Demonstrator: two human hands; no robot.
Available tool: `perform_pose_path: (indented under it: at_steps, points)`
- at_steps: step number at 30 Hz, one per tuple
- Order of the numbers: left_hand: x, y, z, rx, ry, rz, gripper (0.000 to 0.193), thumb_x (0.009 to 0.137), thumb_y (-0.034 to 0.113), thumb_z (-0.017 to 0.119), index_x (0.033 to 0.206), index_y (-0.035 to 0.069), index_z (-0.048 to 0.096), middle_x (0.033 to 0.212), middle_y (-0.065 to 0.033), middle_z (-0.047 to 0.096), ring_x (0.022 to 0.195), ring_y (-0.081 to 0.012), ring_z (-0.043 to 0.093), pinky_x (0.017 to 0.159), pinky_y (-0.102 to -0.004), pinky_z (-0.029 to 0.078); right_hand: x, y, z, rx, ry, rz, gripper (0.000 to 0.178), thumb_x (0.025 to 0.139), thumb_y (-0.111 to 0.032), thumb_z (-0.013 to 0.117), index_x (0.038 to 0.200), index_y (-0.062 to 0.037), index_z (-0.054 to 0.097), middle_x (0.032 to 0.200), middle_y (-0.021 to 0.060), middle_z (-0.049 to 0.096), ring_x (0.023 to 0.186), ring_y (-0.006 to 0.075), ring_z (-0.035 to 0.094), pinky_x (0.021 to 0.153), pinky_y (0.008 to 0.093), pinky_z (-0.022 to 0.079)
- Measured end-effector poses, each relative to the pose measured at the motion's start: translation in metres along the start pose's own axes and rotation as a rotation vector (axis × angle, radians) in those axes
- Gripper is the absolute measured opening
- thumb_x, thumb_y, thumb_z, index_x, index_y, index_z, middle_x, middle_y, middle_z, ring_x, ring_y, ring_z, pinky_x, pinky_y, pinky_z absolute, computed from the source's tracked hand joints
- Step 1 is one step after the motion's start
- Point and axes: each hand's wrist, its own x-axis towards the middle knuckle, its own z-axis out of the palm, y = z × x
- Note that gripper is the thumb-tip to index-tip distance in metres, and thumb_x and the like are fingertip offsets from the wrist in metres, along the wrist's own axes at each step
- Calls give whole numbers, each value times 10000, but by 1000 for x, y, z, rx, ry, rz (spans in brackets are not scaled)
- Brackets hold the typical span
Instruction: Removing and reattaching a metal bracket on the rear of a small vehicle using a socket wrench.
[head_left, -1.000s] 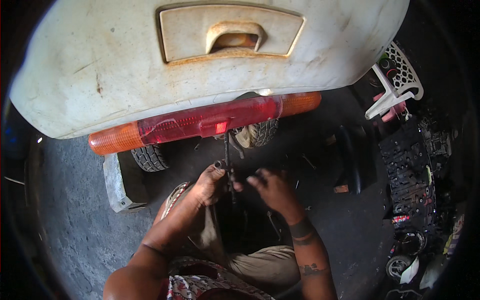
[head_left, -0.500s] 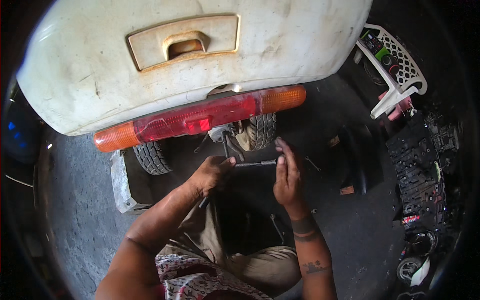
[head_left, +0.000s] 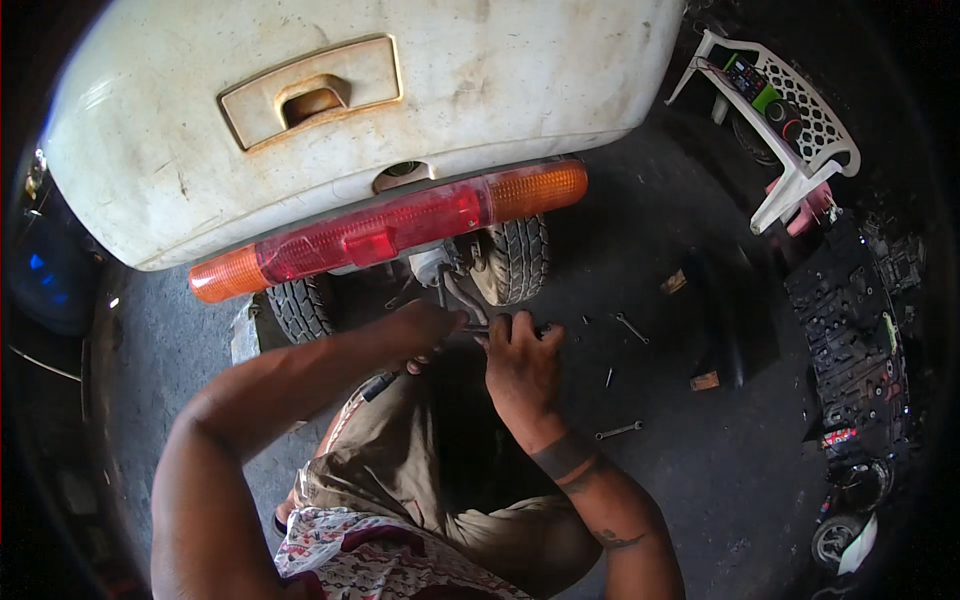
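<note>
My left hand (head_left: 432, 328) is closed on a slim metal rod (head_left: 477, 330) below the light bar. Beneath that hand sticks out a dark tool handle (head_left: 378, 386); whether it joins the rod is hidden. My right hand (head_left: 525, 362) is wrapped round the rod's other end, knuckles up, close beside the left. Just beyond the hands, bent metal pipes (head_left: 455, 288) hang under a white vehicle body (head_left: 520, 90). A red and orange light bar (head_left: 370, 232) crosses its lower edge, with a tyre (head_left: 520, 260) behind.
Two wrenches, one combination wrench (head_left: 632, 328) and another wrench (head_left: 619, 430), lie on the dark floor at the right with small bolts (head_left: 609, 378). A white plastic chair (head_left: 790, 185) holds a green-black device (head_left: 752, 85). Dark machine parts (head_left: 840, 340) line the far right.
My right hand has moved left and turned, going from open fingers against the rod's end to a closed grip. My left elbow has swung outward. The view has shifted a little.
</note>
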Motion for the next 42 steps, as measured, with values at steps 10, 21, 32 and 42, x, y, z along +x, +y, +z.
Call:
perform_pose_path:
  at_steps: [10,21,32,42]
  points:
    - [4,18,-14,141,-334,-284,449,930,542,472,798,114,444,637,9,396,517,-102,382,479,-290,376,3,0,-10,-202,-83,39,134,840,-252,592,868,-122,608,874,58,547,783,260,537,659,361,450]
    - [18,33,-2,435,-295,-519,477,932,593,402,861,122,432,631,20,325,514,-105,295,480,-295,331,-6,10,3,-218,0,-24,137,822,-256,583,818,-121,603,741,50,564,710,202,563,545,328,445]
    - [68,50,56,1227,-754,-762,500,922,583,415,726,126,456,578,-2,300,479,-166,309,476,-329,347,-54,-2,76,756,-329,249,300,957,-294,489,870,-31,605,770,150,611,606,359,605,526,416,462]
    - [-22,-10,101,1169,-217,152,552,941,481,475,1115,-37,553,1022,-172,646,915,-344,632,812,-436,493,-121,76,-3,417,-453,161,278,951,-319,484,831,-73,534,711,200,604,640,408,604,540,504,464]
